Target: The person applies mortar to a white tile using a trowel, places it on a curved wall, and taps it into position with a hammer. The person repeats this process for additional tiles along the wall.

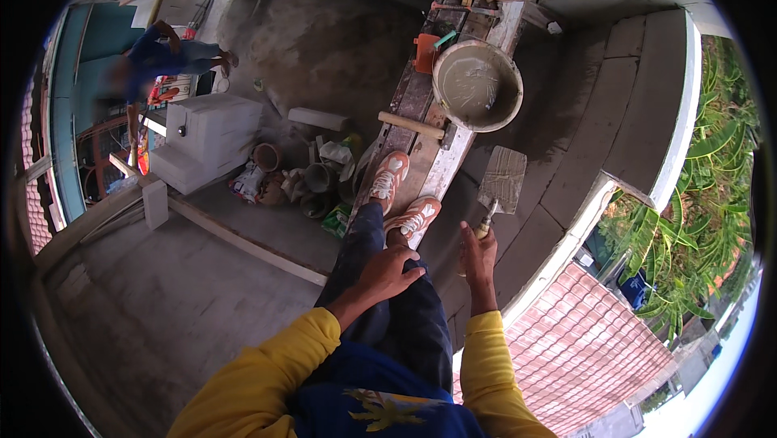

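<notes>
Trowel held one-handed above a plank. My right grip point(477, 258), right of centre in the frame, is wrapped around the handle of the trowel point(503, 175), whose grey-smeared blade points toward the top of the frame. My left grip point(390, 274), at centre, is loosely spread, with nothing visible in it; it lies over my trouser leg point(367, 240), and I cannot tell whether it touches. At upper centre, a round basin point(486, 126) of grey paste point(468, 86) stands on the plank point(460, 147), beyond my shoes point(417, 213) and near a hammer point(411, 124). Sound handling, in my judgement, calls for a firm wrap, a relaxed wrist, a nearly level blade, and feet clear of the hammer.
</notes>
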A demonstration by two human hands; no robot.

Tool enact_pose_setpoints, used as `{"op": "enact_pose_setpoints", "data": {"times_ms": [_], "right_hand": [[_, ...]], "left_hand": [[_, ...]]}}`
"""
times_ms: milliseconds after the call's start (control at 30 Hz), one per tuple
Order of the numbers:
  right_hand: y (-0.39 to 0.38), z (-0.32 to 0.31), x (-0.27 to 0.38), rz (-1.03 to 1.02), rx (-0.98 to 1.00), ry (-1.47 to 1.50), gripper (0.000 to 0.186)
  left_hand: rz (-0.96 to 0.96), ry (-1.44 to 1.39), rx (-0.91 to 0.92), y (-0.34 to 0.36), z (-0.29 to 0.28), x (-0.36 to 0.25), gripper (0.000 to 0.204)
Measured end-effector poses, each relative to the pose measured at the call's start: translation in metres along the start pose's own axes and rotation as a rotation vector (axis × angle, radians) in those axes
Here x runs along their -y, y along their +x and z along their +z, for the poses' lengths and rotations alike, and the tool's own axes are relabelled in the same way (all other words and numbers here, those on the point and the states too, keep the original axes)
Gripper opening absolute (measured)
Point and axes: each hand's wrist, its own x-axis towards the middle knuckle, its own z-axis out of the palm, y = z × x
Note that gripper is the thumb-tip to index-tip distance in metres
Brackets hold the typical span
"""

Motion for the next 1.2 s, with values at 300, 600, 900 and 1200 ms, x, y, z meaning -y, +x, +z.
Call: {"op": "enact_pose_setpoints", "data": {"times_ms": [300,600,900,1200], "right_hand": [[-0.005,0.055,0.157,-0.167,0.232,0.405,0.029],[0.083,0.114,0.260,-0.271,0.390,0.022,0.055],[0.458,0.162,0.431,-0.772,0.055,-0.372,0.034],[0.779,0.160,0.505,-0.569,-0.010,-0.982,0.036]], "left_hand": [[-0.039,-0.645,0.010,0.076,-0.051,-0.088,0.032],[-0.101,-1.104,0.108,0.189,-0.124,-0.094,0.029],[-0.210,-1.260,-0.185,0.319,-0.223,0.012,0.038],[-0.217,-1.467,-0.317,0.377,-0.251,0.122,0.042]]}}
